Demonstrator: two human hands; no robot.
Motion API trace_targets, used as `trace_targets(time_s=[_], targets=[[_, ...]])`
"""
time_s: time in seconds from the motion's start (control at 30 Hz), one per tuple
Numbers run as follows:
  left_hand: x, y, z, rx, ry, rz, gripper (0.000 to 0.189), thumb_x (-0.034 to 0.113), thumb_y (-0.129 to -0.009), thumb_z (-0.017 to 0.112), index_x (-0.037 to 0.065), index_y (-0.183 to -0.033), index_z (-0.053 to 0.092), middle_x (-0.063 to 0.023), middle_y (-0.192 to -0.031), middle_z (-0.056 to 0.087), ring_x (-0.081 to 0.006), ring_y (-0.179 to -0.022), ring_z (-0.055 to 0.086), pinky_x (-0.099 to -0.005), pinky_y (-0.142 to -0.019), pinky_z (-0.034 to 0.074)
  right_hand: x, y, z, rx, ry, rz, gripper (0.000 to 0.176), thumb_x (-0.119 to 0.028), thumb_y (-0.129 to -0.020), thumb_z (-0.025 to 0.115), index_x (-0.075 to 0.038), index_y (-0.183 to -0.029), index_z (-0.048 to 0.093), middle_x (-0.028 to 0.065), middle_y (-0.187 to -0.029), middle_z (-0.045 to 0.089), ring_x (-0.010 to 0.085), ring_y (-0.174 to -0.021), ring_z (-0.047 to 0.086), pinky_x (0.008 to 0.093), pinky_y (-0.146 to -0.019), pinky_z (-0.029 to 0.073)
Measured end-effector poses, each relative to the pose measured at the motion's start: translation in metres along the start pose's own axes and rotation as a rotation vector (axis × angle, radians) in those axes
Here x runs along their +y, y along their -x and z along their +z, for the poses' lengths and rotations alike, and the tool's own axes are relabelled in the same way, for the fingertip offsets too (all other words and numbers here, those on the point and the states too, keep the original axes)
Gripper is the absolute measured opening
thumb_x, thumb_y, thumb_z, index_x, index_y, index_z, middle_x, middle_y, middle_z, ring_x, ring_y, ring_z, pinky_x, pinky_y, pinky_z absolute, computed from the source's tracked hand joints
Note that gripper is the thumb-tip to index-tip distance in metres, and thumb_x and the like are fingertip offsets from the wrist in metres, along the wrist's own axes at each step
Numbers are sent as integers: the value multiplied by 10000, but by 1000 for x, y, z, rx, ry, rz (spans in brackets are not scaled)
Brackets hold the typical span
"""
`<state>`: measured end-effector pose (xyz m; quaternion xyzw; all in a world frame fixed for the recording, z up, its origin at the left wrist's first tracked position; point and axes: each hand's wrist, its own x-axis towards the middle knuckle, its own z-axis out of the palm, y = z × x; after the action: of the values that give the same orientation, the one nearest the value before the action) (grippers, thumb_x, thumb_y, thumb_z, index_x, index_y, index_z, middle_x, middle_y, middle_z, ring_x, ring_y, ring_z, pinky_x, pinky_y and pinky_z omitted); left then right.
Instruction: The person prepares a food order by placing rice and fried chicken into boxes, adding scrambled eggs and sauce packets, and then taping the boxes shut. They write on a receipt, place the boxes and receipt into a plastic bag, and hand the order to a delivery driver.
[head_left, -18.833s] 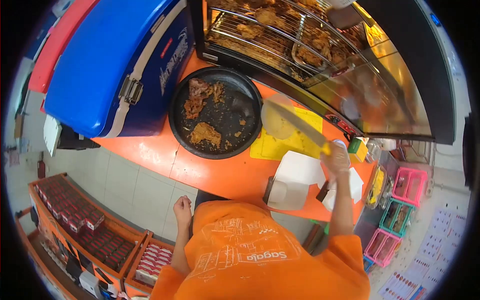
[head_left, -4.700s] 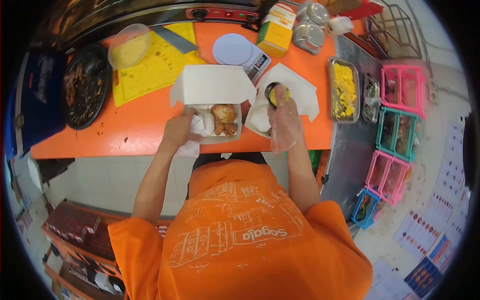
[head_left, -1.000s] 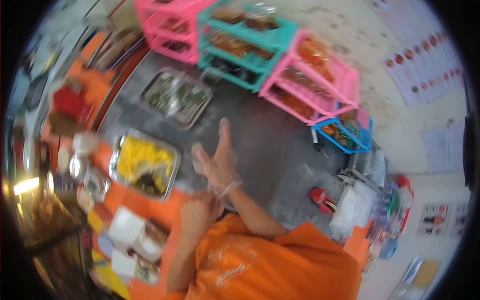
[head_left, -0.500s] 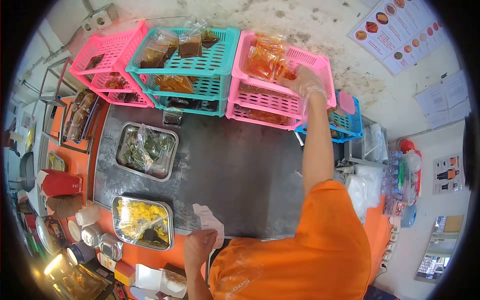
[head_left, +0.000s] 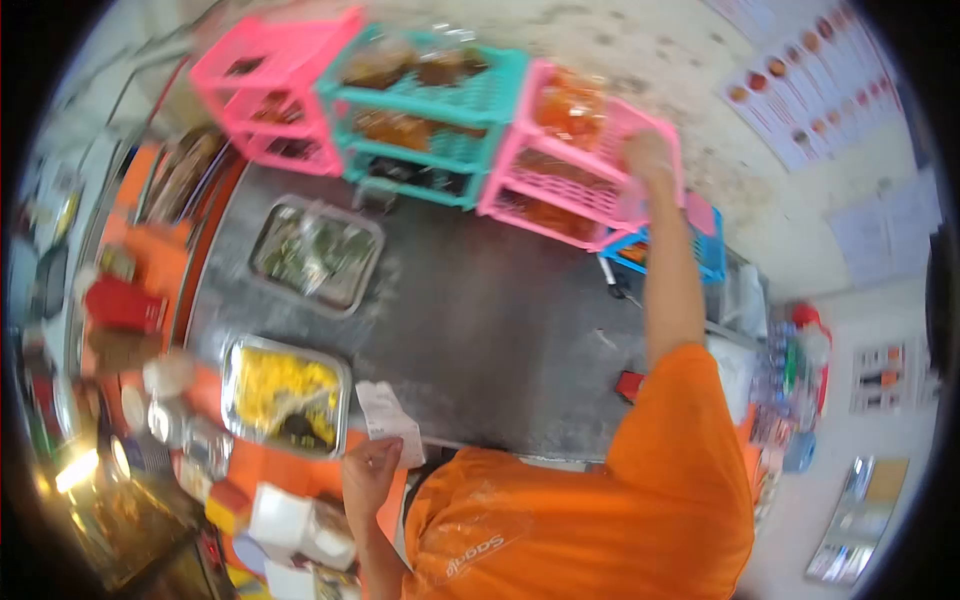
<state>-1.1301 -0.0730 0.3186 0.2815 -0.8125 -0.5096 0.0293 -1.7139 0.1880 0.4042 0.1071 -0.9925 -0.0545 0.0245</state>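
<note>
My left hand (head_left: 370, 470) pinches a white paper slip with print on it, like a receipt (head_left: 388, 415), over the counter's near edge. My right arm is stretched out to the far side. There my right hand (head_left: 648, 155), in a thin clear glove, is at the right end of the top pink basket (head_left: 610, 165). Motion blur hides its fingers, so I cannot make out whether they hold anything. To its left in that basket lie clear bags of orange-red food (head_left: 572, 108).
Left of the pink stack stand teal baskets (head_left: 420, 100) and another pink stack (head_left: 270, 90), with bagged food. A tray of bagged green leaves (head_left: 315, 255) and a tray of yellow food (head_left: 285, 395) sit at left. Scissors (head_left: 618, 285) lie by the blue basket (head_left: 710, 245).
My right hand has moved away from the orange-red bags toward the basket's right end. The paper slip stays in my left hand. The whole view has shifted and tilted.
</note>
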Motion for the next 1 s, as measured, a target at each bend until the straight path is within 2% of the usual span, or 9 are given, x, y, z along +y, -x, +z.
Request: trace_targets(time_s=[0.1, 0.27, 0.4, 0.47, 0.5, 0.63, 0.73, 0.9, 1.0], targets=[[-27, 59, -29, 288, 261, -138, 133, 100, -860, 676, -5, -927, 722, -98, -827, 707, -128, -769, 648, -286, -654, 500, -15, 82, -35, 246, -578, -151, 288, -215, -871, 577, -34, -1087, 636, 188, -1008, 676, 299, -884, 682, 390, -774, 559], [-80, 193, -60, 433, 388, -347, 209, 33, -834, 650, 2, -1035, 697, -109, -984, 694, -157, -876, 626, -290, -787, 502, -175, 283, -34, -422, -1710, -479, 438, -169, -857, 644, -66, -1260, 507, 140, -1033, 653, 223, -806, 687, 310, -675, 601], [-106, 293, -23, 576, 650, -380, 379, -51, -786, 578, 9, -1152, 653, -120, -1097, 666, -168, -977, 604, -303, -869, 482, -348, 512, 12, -1478, -937, -662, 342, -161, -867, 684, -42, -1177, 603, 56, -902, 657, 133, -773, 644, 277, -701, 542], [-121, 349, -1, 725, 774, -468, 439, -79, -775, 518, -1, -1190, 639, -118, -1147, 666, -167, -1042, 599, -312, -919, 467, -395, 623, 46, -1593, -863, -1216, 330, -122, -882, 625, -17, -1193, 589, 72, -1014, 659, 212, -923, 643, 331, -793, 513], [-133, 379, 9, 781, 832, -567, 451, -88, -776, 504, -2, -1199, 635, -115, -1147, 666, -167, -1045, 600, -311, -932, 460, -419, 669, 57, -1225, -825, -1719, 360, -89, -888, 557, -7, -1239, 554, 138, -1118, 645, 279, -995, 632, 370, -825, 498], [-153, 479, 30, 936, 790, -864, 479, -106, -780, 493, 2, -1229, 619, -112, -1172, 655, -170, -1054, 603, -307, -957, 444, -461, 817, 80, -316, -501, -2126, 445, -138, -923, 454, -30, -1354, 432, 217, -1298, 517, 385, -1196, 500, 462, -934, 446], [-156, 499, 36, 1150, 1037, -674, 486, -101, -782, 519, 6, -1247, 607, -120, -1191, 645, -179, -1056, 605, -304, -975, 431, -460, 849, 134, -108, -529, -2334, 499, -194, -913, 503, -26, -1372, 402, 224, -1317, 474, 406, -1219, 456, 488, -990, 400], [-193, 478, 30, 936, 641, -556, 457, -75, -799, 550, 2, -1246, 604, -132, -1179, 650, -215, -1092, 601, -315, -946, 454, -406, 784, 104, -393, -451, -1803, 512, -236, -825, 633, -58, -1284, 494, 173, -1188, 556, 352, -1124, 517, 478, -934, 415], [-206, 420, 0, 610, 747, -460, 424, -36, -811, 591, -7, -1235, 601, -154, -1213, 628, -255, -1195, 549, -326, -1023, 397, -402, 745, 156, -286, -263, -1930, 316, -229, -797, 646, -72, -1068, 603, 116, -996, 604, 303, -981, 577, 458, -805, 459]])
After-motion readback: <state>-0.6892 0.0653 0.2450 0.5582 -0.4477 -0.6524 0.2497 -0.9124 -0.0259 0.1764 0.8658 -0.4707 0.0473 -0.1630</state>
